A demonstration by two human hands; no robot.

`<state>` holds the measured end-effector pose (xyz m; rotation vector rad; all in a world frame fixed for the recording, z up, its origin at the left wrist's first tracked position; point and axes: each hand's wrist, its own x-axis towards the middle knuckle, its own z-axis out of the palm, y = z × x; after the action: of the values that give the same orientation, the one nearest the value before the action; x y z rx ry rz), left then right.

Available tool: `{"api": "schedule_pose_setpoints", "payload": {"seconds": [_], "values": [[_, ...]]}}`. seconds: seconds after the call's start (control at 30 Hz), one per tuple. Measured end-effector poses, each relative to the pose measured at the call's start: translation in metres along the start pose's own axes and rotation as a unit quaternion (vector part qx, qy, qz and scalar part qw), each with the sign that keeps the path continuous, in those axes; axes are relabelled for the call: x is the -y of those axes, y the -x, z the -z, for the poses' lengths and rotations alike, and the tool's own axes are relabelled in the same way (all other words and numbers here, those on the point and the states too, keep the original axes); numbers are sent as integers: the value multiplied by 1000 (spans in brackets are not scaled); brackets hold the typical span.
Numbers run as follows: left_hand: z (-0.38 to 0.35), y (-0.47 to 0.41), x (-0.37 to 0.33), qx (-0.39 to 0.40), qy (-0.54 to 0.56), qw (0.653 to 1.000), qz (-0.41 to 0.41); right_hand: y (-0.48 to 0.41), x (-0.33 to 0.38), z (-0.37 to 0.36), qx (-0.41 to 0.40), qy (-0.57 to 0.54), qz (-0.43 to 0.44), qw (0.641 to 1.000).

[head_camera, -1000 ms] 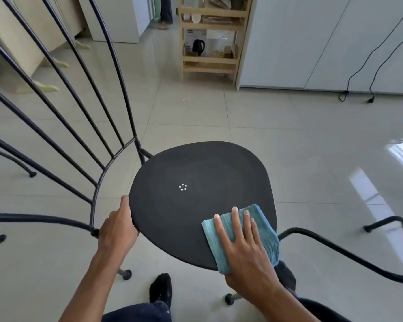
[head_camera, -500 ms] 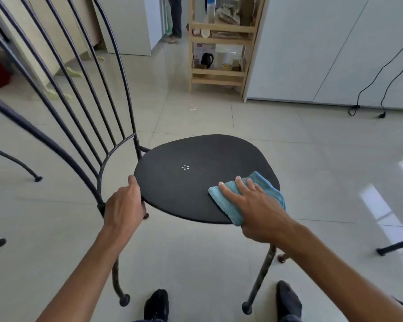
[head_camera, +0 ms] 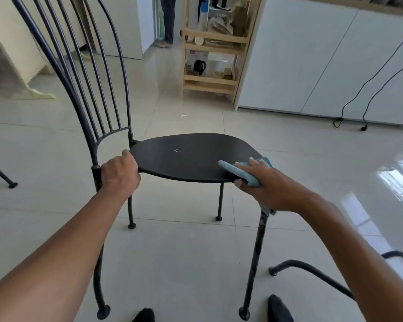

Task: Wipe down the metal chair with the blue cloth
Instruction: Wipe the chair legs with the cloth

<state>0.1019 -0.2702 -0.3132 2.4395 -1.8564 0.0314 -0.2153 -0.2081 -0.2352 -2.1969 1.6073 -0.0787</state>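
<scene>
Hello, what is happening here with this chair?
A person is wiping a black metal chair. The left hand grips the seat edge next to the backrest, steadying the chair. The right hand presses a blue cloth over the opposite edge of the seat, with part of the cloth hanging down below the hand. The chair stands on the tiled floor.

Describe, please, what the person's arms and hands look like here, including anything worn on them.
Both forearms are bare for as far as the picture shows, with no sleeve in view. The left hand and the right hand wear no gloves, and no watch, ring or bracelet can be seen on either.
</scene>
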Motion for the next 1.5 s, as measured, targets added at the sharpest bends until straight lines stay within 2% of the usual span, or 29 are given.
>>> {"api": "schedule_pose_setpoints", "payload": {"seconds": [0.23, 0.37, 0.5, 0.63, 0.77, 0.93, 1.03, 1.2, 1.3, 1.37, 1.5], "values": [[-1, -13, -3, 0, -9, 1000, 15, 22, 37, -54, -90, -96, -150, 980], [-2, -11, -3, 2, -9, 1000, 23, 14, 34, -47, -160, -238, -199, 937], [0, -10, -3, 7, -10, 1000, 28, -1, 19, -53, -169, -146, -223, 949], [-1, -10, -5, 8, -10, 999, 33, -19, 1, -54, -159, -91, -220, 958], [2, -15, -7, 12, -13, 999, 39, -24, -10, -55, -212, -81, -173, 959], [4, -23, -8, 11, -16, 999, 35, -33, -30, -36, -106, -173, -119, 972], [6, -24, -9, 12, -20, 999, 36, -29, -36, -38, -89, -295, -103, 946], [9, -23, -11, 34, -35, 998, 50, -19, -33, -70, -216, -389, -120, 887], [10, -21, -12, 35, -32, 998, 51, -5, -37, -94, -232, -443, -159, 851], [9, -21, -11, 30, -31, 998, 51, 1, -39, -108, -240, -435, -159, 853], [8, -20, -11, 26, -29, 998, 51, 16, -47, -135, -234, -386, -155, 879]]}}
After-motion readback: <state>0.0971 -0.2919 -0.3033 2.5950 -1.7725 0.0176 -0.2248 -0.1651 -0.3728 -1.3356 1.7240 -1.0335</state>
